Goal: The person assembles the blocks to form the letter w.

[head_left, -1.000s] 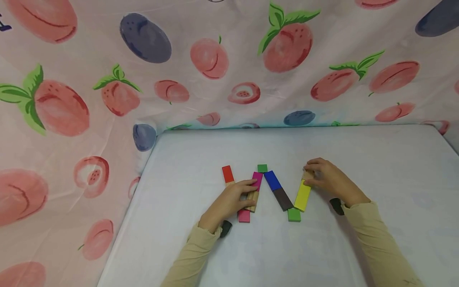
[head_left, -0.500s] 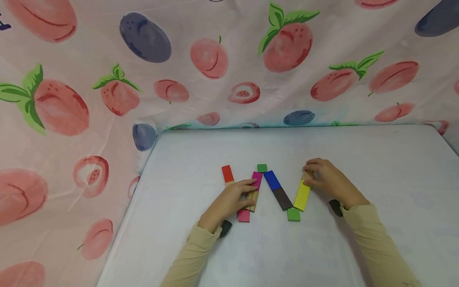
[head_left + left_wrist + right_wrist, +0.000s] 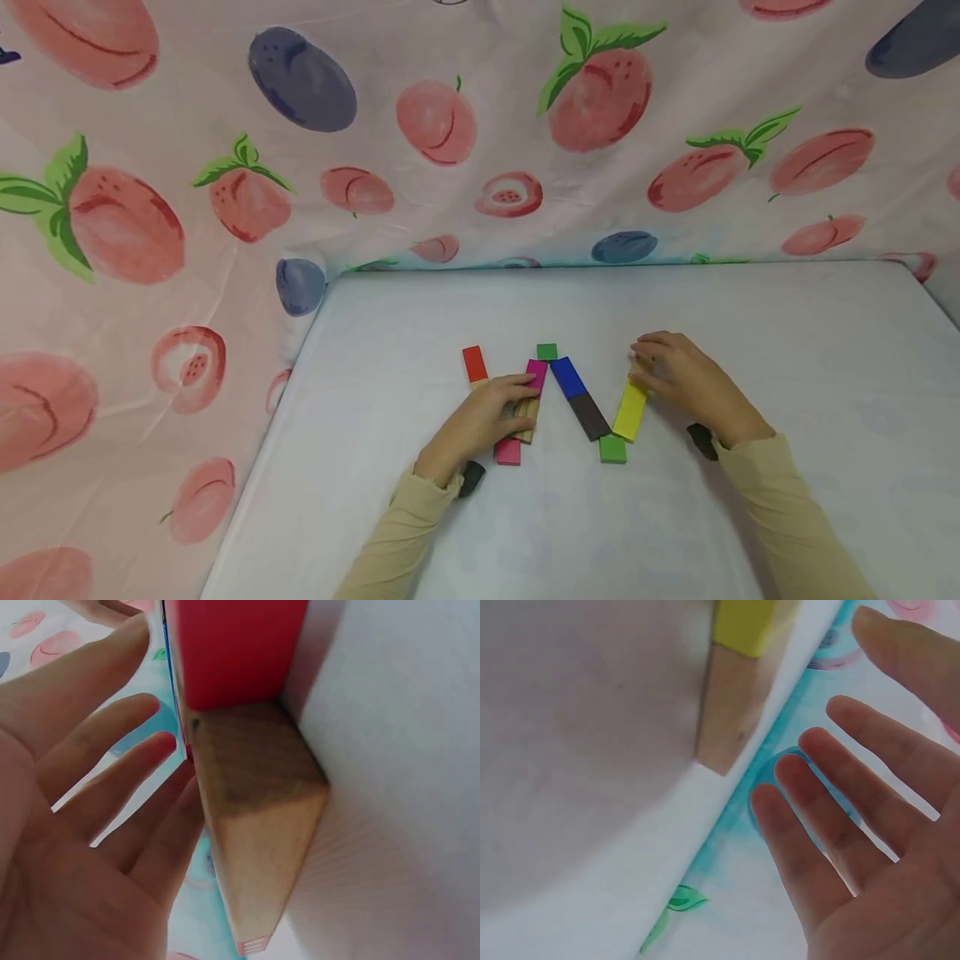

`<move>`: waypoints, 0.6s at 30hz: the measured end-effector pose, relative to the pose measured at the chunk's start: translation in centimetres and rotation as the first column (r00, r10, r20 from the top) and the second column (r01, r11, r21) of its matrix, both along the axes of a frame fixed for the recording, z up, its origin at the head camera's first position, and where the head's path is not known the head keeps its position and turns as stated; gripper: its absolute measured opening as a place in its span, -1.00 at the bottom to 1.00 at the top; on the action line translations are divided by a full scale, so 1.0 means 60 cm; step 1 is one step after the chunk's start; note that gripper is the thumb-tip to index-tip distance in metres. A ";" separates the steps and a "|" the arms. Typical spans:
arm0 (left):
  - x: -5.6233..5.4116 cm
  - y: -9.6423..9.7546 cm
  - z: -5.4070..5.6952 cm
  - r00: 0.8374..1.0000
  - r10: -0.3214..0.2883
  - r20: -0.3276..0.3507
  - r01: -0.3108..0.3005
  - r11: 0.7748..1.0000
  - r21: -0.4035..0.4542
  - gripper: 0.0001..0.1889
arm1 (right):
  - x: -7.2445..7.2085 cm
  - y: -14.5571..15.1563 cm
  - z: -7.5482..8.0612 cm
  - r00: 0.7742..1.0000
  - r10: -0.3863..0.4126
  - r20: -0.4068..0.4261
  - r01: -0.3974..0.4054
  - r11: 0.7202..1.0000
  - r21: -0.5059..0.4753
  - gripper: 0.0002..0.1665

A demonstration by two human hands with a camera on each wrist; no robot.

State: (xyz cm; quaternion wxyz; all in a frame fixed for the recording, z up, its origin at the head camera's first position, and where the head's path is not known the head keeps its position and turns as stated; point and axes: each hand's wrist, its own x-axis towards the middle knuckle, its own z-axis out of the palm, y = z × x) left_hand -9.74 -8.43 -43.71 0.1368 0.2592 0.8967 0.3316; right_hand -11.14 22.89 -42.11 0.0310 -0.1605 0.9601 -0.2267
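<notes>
Coloured wooden blocks lie in a zigzag on the white table in the head view. My left hand (image 3: pixel 480 417) is over the left part, fingers extended near a magenta block (image 3: pixel 536 377) and a plain wood block (image 3: pixel 527 421); it hides some blocks. The left wrist view has its fingers loosely spread beside a plain block (image 3: pixel 262 832) that meets a red-pink one (image 3: pixel 240 652). At the right end, my right hand (image 3: pixel 693 382) is by a yellow block (image 3: pixel 629 412). Its fingers are straight in the right wrist view, apart from the plain block (image 3: pixel 731 712) adjoining the yellow one.
A red block (image 3: pixel 475 364) is at the far left, a pink one (image 3: pixel 507 452) below. Blue (image 3: pixel 567 378) and dark brown (image 3: pixel 589 417) blocks form a slanted row between two green blocks (image 3: pixel 547 352) (image 3: pixel 612 450). A fruit-print cloth (image 3: pixel 435 200) hangs behind the table.
My right hand's fingers have eased slightly away from the plain block at the top of the yellow one. The left hand and the blocks have hardly moved.
</notes>
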 end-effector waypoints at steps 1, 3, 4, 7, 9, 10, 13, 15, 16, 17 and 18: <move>0.001 0.000 0.001 1.000 0.006 -0.008 -0.006 1.000 0.004 -0.50 | 0.002 -0.001 0.002 1.000 0.004 -0.013 -0.004 1.000 -0.002 -0.48; 0.002 -0.001 0.003 0.999 0.023 -0.033 -0.022 1.000 0.015 -0.51 | 0.008 -0.003 0.006 1.000 0.004 -0.026 -0.004 1.000 -0.007 -0.49; 0.004 -0.002 0.005 0.998 0.034 -0.046 -0.033 0.999 0.021 -0.52 | 0.010 -0.004 0.009 0.999 0.004 -0.033 -0.004 1.000 -0.008 -0.49; 0.007 -0.003 0.012 0.993 0.077 -0.090 -0.074 0.997 0.038 -0.53 | 0.020 -0.007 0.016 0.999 -0.001 -0.048 0.001 1.000 -0.008 -0.47; 0.011 -0.005 0.019 0.986 0.107 -0.129 -0.102 0.994 0.048 -0.55 | 0.027 -0.009 0.020 0.998 -0.008 -0.056 0.007 1.000 -0.010 -0.46; 0.012 -0.006 0.022 0.981 0.121 -0.152 -0.115 0.992 0.052 -0.56 | 0.030 -0.010 0.022 0.998 -0.009 -0.064 0.008 1.000 -0.012 -0.45; 0.017 -0.010 0.031 0.960 0.172 -0.223 -0.163 0.985 0.059 -0.58 | 0.040 -0.013 0.027 0.997 -0.015 -0.082 0.012 1.000 -0.028 -0.44; 0.021 -0.013 0.034 0.939 0.204 -0.276 -0.196 0.979 0.058 -0.59 | 0.047 -0.015 0.029 0.995 -0.018 -0.094 0.015 0.999 -0.035 -0.43; 0.023 -0.015 0.036 0.927 0.220 -0.302 -0.213 0.975 0.056 -0.58 | 0.051 -0.016 0.031 0.995 -0.021 -0.099 0.017 0.999 -0.034 -0.42; 0.026 -0.017 0.037 0.914 0.232 -0.332 -0.227 0.972 0.053 -0.58 | 0.055 -0.018 0.032 0.995 -0.024 -0.101 0.021 0.999 -0.035 -0.41; 0.028 -0.020 0.038 0.901 0.242 -0.360 -0.239 0.970 0.054 -0.58 | 0.058 -0.019 0.033 0.994 -0.028 -0.104 0.025 0.999 -0.034 -0.40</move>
